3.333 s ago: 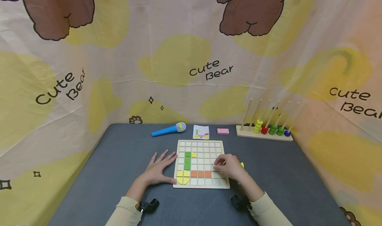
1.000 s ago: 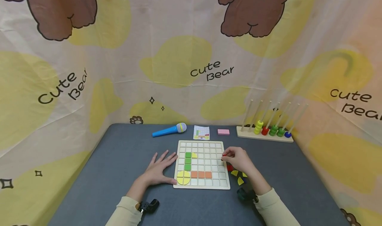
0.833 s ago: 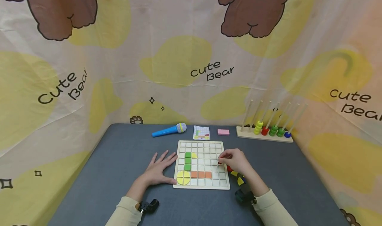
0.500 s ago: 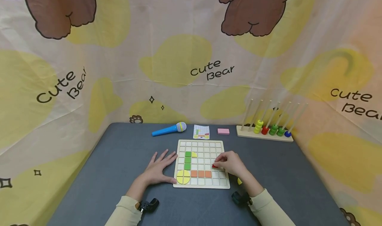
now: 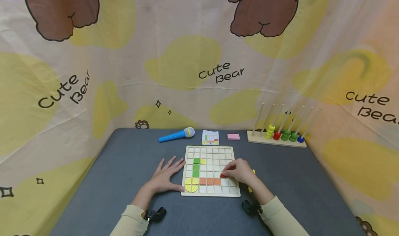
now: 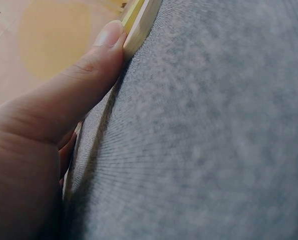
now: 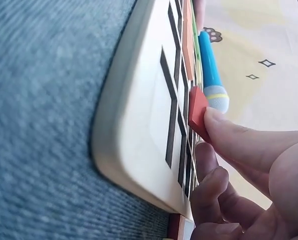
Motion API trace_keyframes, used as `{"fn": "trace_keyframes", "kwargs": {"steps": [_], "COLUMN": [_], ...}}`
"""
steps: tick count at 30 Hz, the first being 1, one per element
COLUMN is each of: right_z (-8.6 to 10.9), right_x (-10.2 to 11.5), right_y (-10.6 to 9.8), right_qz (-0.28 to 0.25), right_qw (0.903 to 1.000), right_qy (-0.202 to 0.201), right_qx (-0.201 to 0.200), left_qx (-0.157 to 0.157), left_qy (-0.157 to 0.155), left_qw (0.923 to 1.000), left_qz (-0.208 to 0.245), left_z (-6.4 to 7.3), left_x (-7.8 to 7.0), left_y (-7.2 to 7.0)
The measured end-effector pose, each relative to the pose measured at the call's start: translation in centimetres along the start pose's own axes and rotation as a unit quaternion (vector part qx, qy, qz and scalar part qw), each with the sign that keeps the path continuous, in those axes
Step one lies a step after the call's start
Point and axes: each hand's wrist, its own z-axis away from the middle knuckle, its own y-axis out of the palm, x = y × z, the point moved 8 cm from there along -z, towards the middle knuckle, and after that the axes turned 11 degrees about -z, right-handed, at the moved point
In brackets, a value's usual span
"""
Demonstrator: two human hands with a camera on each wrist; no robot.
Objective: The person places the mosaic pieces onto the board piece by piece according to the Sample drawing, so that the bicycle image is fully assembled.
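A square wooden grid board [image 5: 210,194] lies on the table. On it sit a column of green squares [image 5: 196,167], a yellow piece [image 5: 203,161], a row of orange squares [image 5: 210,181] and a yellow circle [image 5: 191,185] of quarter pieces. With fingers spread, my left hand [image 5: 164,177] rests along the board's left edge, the thumb [image 6: 96,60] touching its near corner. My right hand [image 5: 241,171] pinches a red tile [image 7: 198,112] between thumb and fingers, over the board's right part beside the orange row's end. Whether the tile touches the board I cannot tell.
Behind the board lie a blue toy microphone [image 5: 176,135], a printed pattern card [image 5: 210,138] and a pink block [image 5: 233,137]. A bead counting rack [image 5: 276,139] stands at the back right. Loose yellow pieces [image 5: 250,189] show partly under the right forearm.
From the board's right edge, my right hand has moved left and slightly nearer over the grid with the red tile. The arm now covers most loose pieces. My left hand has stayed put.
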Motion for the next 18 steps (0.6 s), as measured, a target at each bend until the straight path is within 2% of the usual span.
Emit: {"fn": "trace_keyframes", "kwargs": {"steps": [11,18], "right_z": [-0.20,0.06], "right_x": [0.17,0.43], "right_y": [0.07,-0.20], "right_qz": [0.021,0.022], "right_qw": [0.9997,0.9997], "right_qy": [-0.005,0.003], "right_qx": [0.013,-0.010], "left_qx": [0.006,0.006], "left_qy": [-0.008,-0.008], "left_qw": [1.0000,0.9999], "left_qz": [-0.001,-0.002], "left_z": [0.05,0.15], "left_x": [0.23,0.10], "left_y": [0.23,0.10]}}
